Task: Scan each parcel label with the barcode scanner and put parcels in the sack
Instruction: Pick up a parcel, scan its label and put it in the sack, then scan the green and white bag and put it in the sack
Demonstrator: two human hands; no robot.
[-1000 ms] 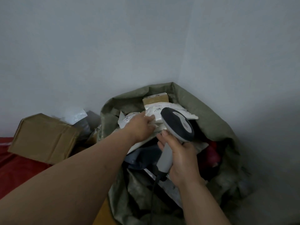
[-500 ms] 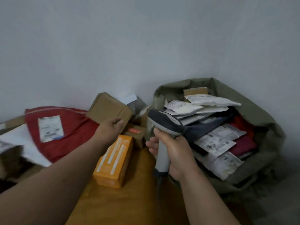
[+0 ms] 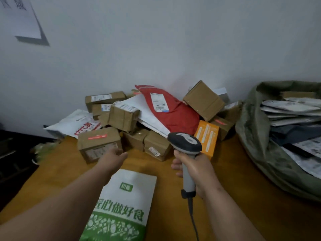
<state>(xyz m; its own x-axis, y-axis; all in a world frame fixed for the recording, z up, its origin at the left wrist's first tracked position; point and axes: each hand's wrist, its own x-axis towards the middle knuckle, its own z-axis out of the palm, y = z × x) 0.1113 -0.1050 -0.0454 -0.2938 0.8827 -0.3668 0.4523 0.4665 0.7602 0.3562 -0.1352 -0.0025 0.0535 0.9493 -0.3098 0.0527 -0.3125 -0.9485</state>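
My right hand point(image 3: 194, 168) grips the grey handle of the barcode scanner point(image 3: 185, 142), whose dark head points at the parcel pile. My left hand point(image 3: 113, 156) reaches forward, empty, fingers loosely extended just in front of a brown cardboard box point(image 3: 99, 143) with a red strip. The pile against the wall holds several brown boxes, a red mailer bag point(image 3: 172, 113) with a white label, a white mailer point(image 3: 74, 122) and an orange box point(image 3: 207, 136). The green sack point(image 3: 257, 136) stands at the right, filled with several grey and white mailers.
A white-and-green printed bag point(image 3: 125, 204) lies on the wooden table point(image 3: 234, 197) under my left forearm. The scanner's cable point(image 3: 192, 216) hangs toward me. A paper sheet point(image 3: 20, 18) is fixed on the wall at upper left. Dark furniture point(image 3: 15, 159) borders the table's left edge.
My left hand left the sack, where it touched a white mailer, and swung left to the front brown box. My view turned left from the sack to the pile. The scanner stayed in my right hand.
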